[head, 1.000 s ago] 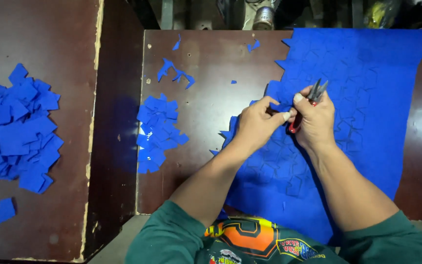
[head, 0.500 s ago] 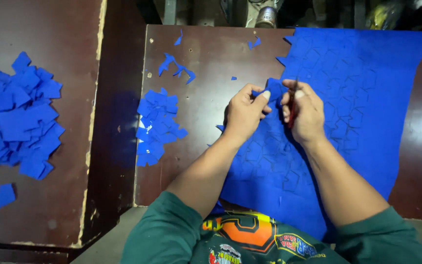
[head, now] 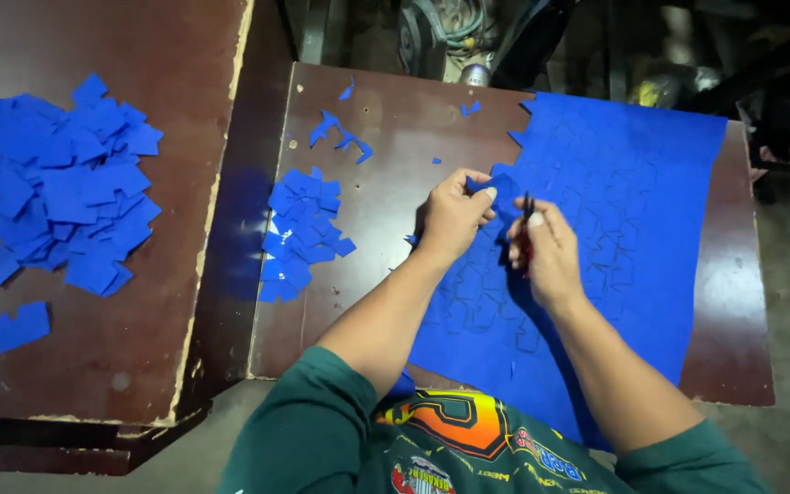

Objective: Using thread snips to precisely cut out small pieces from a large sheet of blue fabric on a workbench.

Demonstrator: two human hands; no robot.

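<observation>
— Pinched in the left hand (head: 454,215) is the cut edge of the blue sheet (head: 614,256) spread on the small table (head: 368,137); the right hand (head: 546,252) is closed on scissors (head: 527,229).
— Handling?
— Thin, limp, light; hold beside the cut. Blades mostly hidden, probably shut.

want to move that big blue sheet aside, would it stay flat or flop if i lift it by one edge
Probably floppy: the blue sheet lies limp on the table, hanging over its near edge. Likely light, like the small cut pieces beside it. Its cut left edge, pinched by the left hand, looks ragged and might tear.
</observation>
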